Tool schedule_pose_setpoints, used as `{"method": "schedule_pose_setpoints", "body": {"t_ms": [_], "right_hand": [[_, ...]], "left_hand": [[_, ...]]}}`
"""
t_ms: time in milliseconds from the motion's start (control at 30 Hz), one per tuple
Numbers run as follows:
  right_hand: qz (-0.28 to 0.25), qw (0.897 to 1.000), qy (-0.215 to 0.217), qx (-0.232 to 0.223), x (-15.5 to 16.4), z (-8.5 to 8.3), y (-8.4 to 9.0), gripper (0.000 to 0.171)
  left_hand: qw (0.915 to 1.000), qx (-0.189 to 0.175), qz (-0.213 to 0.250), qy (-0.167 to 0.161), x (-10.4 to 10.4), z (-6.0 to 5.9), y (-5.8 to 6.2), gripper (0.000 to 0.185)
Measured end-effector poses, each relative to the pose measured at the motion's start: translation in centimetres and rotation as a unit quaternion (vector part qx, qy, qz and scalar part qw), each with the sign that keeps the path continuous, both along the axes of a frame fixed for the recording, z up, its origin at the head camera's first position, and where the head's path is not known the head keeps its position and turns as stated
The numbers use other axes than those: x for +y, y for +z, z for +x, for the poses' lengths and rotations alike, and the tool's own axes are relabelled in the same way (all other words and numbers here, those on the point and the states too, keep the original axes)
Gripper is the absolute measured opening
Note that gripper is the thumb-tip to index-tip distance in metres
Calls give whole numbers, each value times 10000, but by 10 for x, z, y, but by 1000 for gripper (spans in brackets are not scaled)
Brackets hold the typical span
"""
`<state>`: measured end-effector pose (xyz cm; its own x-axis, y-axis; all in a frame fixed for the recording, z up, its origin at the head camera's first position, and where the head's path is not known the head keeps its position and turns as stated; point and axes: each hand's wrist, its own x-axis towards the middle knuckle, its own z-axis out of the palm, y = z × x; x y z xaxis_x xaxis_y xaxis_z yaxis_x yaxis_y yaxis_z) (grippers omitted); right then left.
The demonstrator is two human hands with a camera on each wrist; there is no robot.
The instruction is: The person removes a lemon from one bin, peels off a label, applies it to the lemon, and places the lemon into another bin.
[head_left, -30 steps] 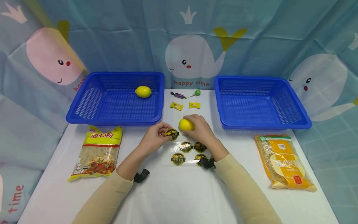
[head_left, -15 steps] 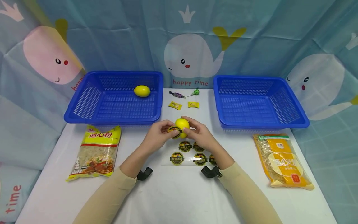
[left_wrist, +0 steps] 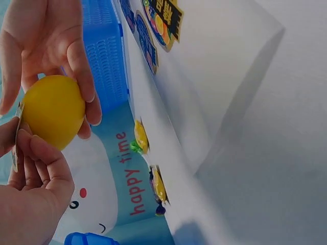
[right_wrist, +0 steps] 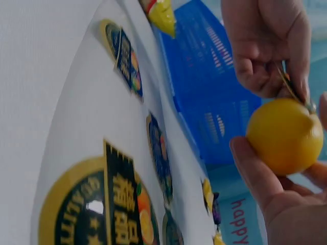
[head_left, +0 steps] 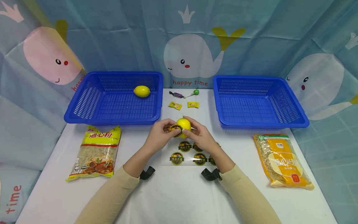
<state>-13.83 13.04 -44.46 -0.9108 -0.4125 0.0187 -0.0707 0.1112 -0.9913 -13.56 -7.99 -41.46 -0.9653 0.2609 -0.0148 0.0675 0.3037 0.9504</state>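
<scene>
Since a second ago, both hands have lifted the lemon (head_left: 183,124) off the table and brought the round sticker (head_left: 175,128) against its side. Right hand (head_left: 200,134) cups the fruit from the right, fingers curled round it, apparently to steady it; left hand (head_left: 160,135) pinches the sticker at the lemon's left face. Just below them lies the clear sticker sheet (head_left: 190,154), labels still on it. Beyond, four wrapped sweets (head_left: 183,99) sit between two blue baskets: the left basket (head_left: 84,105) holds a second lemon (head_left: 141,91); the right basket (head_left: 293,109) holds nothing.
</scene>
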Motion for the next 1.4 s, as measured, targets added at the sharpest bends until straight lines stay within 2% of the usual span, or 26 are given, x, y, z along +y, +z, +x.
{"method": "schedule_pose_setpoints", "body": {"t_ms": [267,433,533,667,800,1033,1200,1400], "right_hand": [[-12,9994,-303,-145,-4,3,6,58],[-113,9991,-295,-288,1,4,8,53],[-157,9996,-238,-69,4,4,7,48],[51,9991,-265,319,6,3,7,45],[-93,9996,-234,153,6,3,6,44],[-785,9961,-16,-400,9,4,4,45],[-1077,9925,114,-562,9,3,4,46],[-1477,9854,342,-775,12,4,6,48]], "left_hand": [[9997,47,-80,204,2,3,3,27],[9996,-68,64,271,-1,3,3,30],[9997,-24,108,239,-1,3,2,28],[9995,162,19,257,0,4,1,28],[9993,234,-17,297,3,4,0,29],[9992,-170,222,270,4,3,4,31],[9986,-388,234,273,0,2,7,32],[9971,-607,400,206,-6,-2,4,27]]}}
